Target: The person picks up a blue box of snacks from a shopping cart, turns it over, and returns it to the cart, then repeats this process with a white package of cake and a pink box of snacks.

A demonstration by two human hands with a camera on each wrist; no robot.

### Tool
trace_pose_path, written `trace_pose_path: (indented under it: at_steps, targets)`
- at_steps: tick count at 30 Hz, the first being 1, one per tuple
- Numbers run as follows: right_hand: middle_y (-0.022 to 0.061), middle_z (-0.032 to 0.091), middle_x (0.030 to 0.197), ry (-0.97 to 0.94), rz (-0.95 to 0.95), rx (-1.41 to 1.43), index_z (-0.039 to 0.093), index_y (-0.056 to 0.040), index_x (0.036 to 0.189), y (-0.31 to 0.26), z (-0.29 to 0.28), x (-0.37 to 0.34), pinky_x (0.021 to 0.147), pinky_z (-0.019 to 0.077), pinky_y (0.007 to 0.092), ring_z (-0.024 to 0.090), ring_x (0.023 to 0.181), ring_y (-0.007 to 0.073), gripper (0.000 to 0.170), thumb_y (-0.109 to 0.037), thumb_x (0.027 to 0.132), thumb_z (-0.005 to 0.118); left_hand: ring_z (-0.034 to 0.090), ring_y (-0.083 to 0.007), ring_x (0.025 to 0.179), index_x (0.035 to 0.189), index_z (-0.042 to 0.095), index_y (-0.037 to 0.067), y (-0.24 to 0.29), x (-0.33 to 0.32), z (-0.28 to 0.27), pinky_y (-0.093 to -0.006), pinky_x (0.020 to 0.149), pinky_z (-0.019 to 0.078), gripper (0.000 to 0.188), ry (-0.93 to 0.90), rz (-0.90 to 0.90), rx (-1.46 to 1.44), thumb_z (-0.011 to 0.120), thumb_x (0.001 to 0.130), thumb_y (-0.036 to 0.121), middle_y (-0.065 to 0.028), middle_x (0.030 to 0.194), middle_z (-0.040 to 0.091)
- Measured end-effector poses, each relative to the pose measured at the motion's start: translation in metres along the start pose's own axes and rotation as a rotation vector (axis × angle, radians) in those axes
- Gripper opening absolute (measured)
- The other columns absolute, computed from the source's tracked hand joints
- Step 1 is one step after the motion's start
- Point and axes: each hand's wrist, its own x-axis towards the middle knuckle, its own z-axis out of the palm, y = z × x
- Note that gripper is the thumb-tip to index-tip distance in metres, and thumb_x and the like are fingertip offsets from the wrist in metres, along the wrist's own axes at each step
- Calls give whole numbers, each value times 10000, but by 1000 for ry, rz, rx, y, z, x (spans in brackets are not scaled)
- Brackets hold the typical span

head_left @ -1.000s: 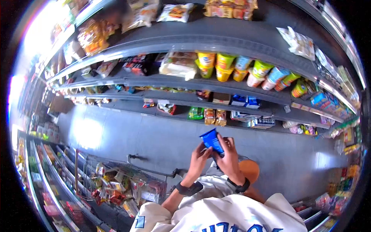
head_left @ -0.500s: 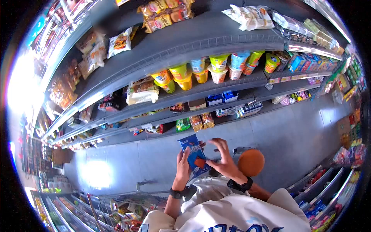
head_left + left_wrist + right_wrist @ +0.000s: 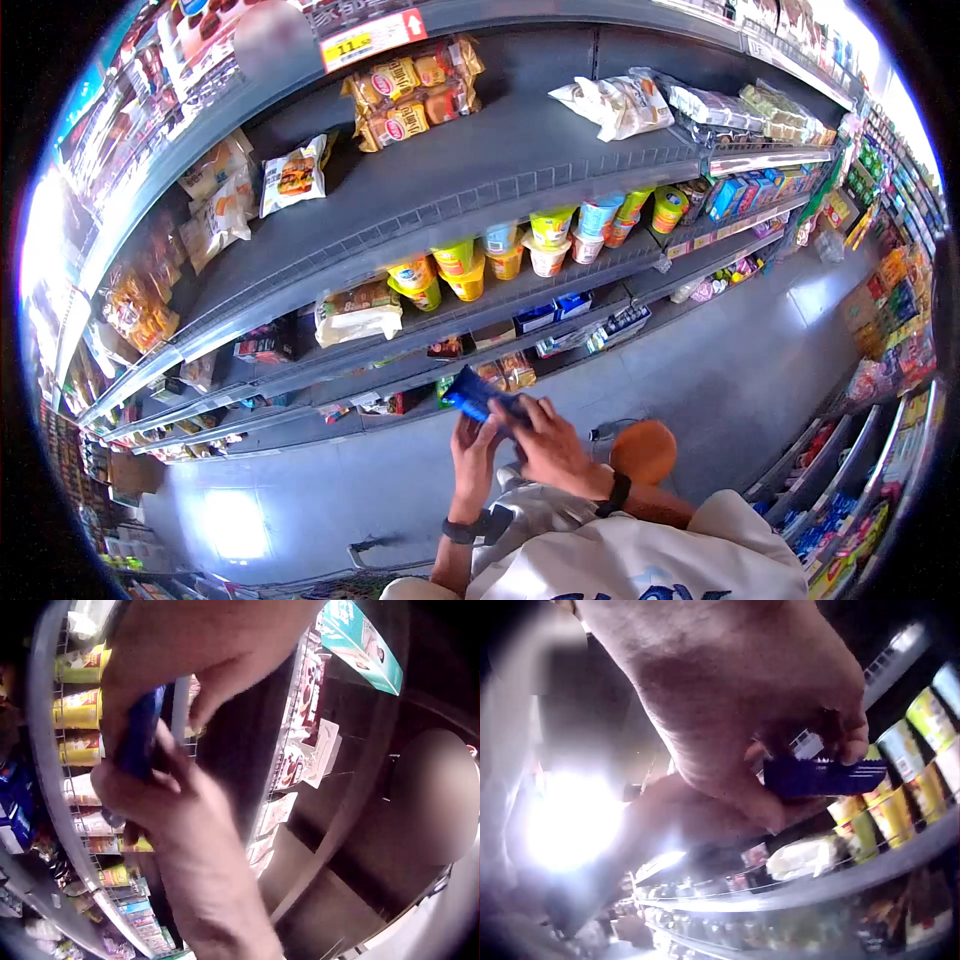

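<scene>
Both of my hands are on a small blue snack packet in front of the shelves. My left hand holds it from below, with the thumb along its near side. My right hand lies across the packet's right end and covers much of it. In the right wrist view the blue packet appears nearly edge-on, its zigzag seal pinched between thumb and fingers. A dark blue side of the packet is visible between the two hands in the left wrist view.
Stacked instant noodle cups line the middle shelf ahead. On the shelf above lie bagged breads and a white bag. A round orange-brown seat stands to my right. More goods racks are at the lower right.
The packet showed its printed front half a second ago and is now tilted to a narrow view. My right hand, then spread beside it, has closed over its right end. The view has shifted.
</scene>
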Motion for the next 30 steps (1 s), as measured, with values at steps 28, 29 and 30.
trace_pose_path:
  at_steps: [28, 29, 30]
  targets:
    - [30, 615, 707, -764, 256, 982, 592, -36, 988, 122, 104, 54, 517, 452, 251, 564, 576, 96, 297, -258, 808, 672, 547, -114, 972, 1206, 519, 47, -64, 43, -63, -248, 837, 416, 393, 312, 67, 11, 642, 834, 88, -18, 1035, 593]
    - [27, 618, 710, -777, 364, 1022, 600, -35, 958, 147, 114, 52, 506, 447, 244, 564, 569, 93, 274, -255, 809, 667, 550, -138, 1006, 1235, 502, 46, -71, 45, -51, -265, 857, 419, 402, 438, 26, -14, 593, 844, 70, -37, 1050, 589]
    - [25, 620, 714, -790, 471, 1058, 608, -33, 929, 175, 125, 50, 495, 443, 236, 563, 563, 91, 254, -251, 811, 662, 553, -152, 1006, 1237, 499, 42, -82, 47, -47, -273, 860, 422, 391, 447, 24, -34, 570, 854, 81, -50, 1058, 588]
